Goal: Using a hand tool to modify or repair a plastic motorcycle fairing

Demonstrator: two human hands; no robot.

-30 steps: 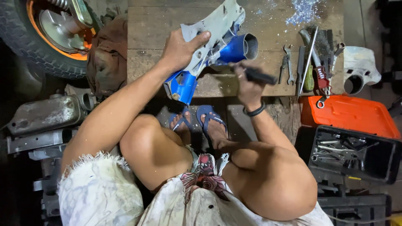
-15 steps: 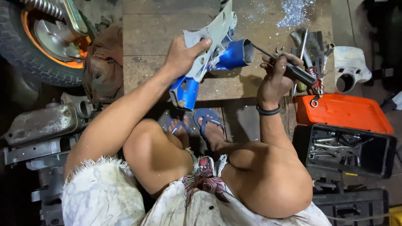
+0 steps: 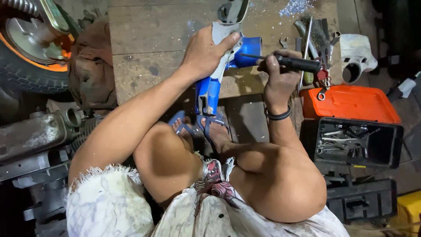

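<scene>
My left hand (image 3: pixel 205 53) grips a blue and grey motorcycle body panel (image 3: pixel 211 90) that stands tilted on the edge of a low wooden board (image 3: pixel 153 48). My right hand (image 3: pixel 280 74) is closed around a black-handled screwdriver (image 3: pixel 298 64). Its thin shaft points left and touches the blue round part of the panel (image 3: pixel 247 49). A black band circles my right wrist. My knees are bent below, and my feet in blue sandals (image 3: pixel 199 125) rest under the board's edge.
A motorcycle wheel with an orange rim (image 3: pixel 33 48) and a brown rag (image 3: pixel 90 66) lie left. Engine parts (image 3: pixel 35 136) sit at lower left. Spanners and loose tools (image 3: pixel 313 35), a white plastic part (image 3: pixel 357 57) and an open orange toolbox (image 3: pixel 355 120) are on the right.
My right hand has lifted the screwdriver and turned it level, bringing its tip to the blue part of the panel. My left hand keeps its hold on the panel.
</scene>
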